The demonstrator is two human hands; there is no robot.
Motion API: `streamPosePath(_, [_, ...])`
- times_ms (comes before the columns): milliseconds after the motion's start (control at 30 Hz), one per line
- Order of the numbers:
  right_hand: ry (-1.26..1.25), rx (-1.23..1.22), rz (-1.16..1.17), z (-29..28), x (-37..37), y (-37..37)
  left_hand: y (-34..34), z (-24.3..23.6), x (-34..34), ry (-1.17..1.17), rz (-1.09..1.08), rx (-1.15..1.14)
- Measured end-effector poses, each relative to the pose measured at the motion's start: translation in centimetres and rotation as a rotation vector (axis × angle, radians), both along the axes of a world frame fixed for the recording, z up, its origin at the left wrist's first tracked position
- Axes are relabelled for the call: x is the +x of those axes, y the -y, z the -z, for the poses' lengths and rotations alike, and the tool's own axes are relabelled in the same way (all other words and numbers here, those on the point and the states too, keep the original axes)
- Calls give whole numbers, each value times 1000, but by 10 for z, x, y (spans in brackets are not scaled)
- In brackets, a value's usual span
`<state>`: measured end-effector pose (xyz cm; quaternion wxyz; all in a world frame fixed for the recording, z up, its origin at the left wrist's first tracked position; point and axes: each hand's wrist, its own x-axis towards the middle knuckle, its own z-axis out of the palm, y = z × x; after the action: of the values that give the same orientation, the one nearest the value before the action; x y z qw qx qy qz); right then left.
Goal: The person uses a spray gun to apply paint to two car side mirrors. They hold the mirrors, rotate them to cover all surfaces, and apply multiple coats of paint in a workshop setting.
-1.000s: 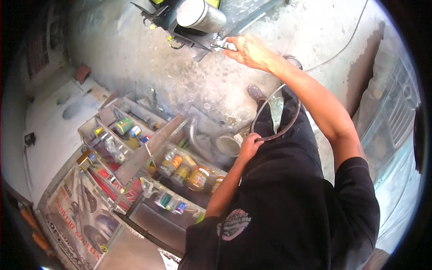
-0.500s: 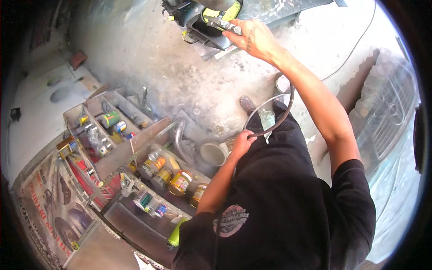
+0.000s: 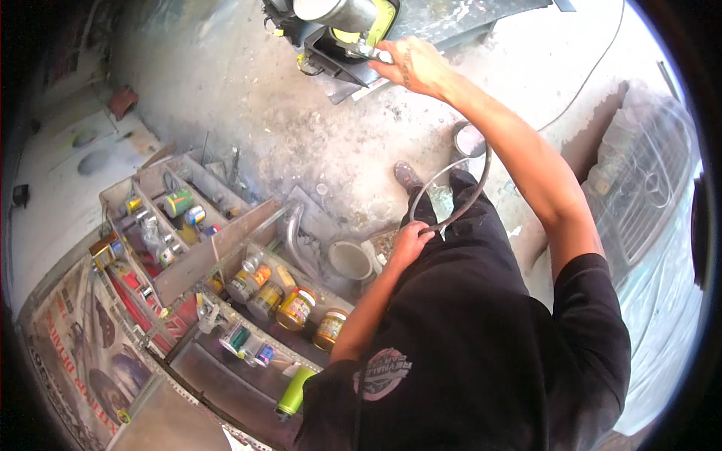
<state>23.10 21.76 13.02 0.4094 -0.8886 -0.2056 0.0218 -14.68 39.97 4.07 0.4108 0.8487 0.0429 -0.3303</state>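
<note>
My right hand [image 3: 414, 66] reaches out at the top and is closed on the handle of a spray gun [image 3: 368, 51]. The gun's silver metal cup [image 3: 350, 15] shows at the top edge, above a black plastic part [image 3: 338, 68] with a yellow-green area [image 3: 383, 22]. Much of that area is hidden behind the cup. From beside my right forearm an air hose [image 3: 475, 197] loops down to my left hand [image 3: 410, 242], which is closed round it in front of my thigh.
On the left, a shelf unit [image 3: 241, 233] holds several cans and jars [image 3: 297, 308]. A bucket [image 3: 350, 259] stands by my left forearm. A round can [image 3: 470, 140] sits near my feet. To the right is a plastic-covered car grille [image 3: 639, 210]. A dark panel [image 3: 481, 19] extends at the top.
The spray gun has shifted slightly left and turned, so more of its cup shows and covers the yellow-green area. My left hand still holds the hose.
</note>
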Motion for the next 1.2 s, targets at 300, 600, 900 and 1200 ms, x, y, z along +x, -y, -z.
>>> streamPosePath(300, [51, -160, -128, -2, -3, 12, 14, -3, 16, -6, -44, -4])
streamPosePath(600, [102, -222, -145, -25, -14, 25, 28, 2, 21, 72, -36, -77])
streamPosePath(900, [306, -144, -87, -88, 8, -9, 20, 14, 22, 94, -156, -83])
streamPosePath(1200, [99, -415, -267, -65, -38, 45, 40, 4, 29, 94, -20, -181])
